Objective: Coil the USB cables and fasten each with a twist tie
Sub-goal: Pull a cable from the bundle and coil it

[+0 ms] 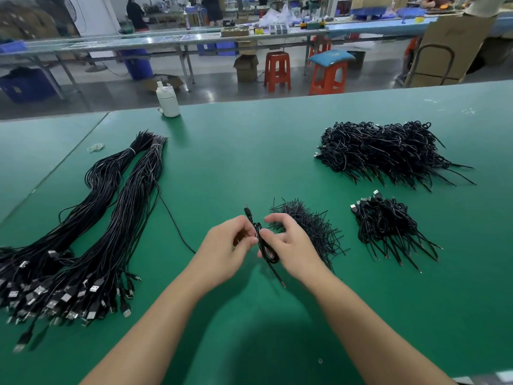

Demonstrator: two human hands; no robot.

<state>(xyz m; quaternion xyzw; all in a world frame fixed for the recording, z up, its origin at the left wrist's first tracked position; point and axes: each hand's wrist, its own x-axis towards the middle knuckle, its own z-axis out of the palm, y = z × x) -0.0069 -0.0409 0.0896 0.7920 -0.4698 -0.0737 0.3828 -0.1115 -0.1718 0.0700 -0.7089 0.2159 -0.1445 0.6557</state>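
Hands at work over a green bench (249, 151): my left hand (222, 251) and right hand (288, 245) meet just above it, fingers of both curled round one small coiled cable (268, 250). Its plug end sticks up past my left fingers (244, 240), and a bare tail points down toward me. Just beyond my right hand lies a heap of twist ties (308, 226). To my left, two long bundles of loose cables (91, 240) stretch across the bench, plugs nearest me. To my right sit a small pile of tied coils (388, 226) and, farther back, a big pile of coils (383, 151). A white bottle (167, 101) stands near the far edge.
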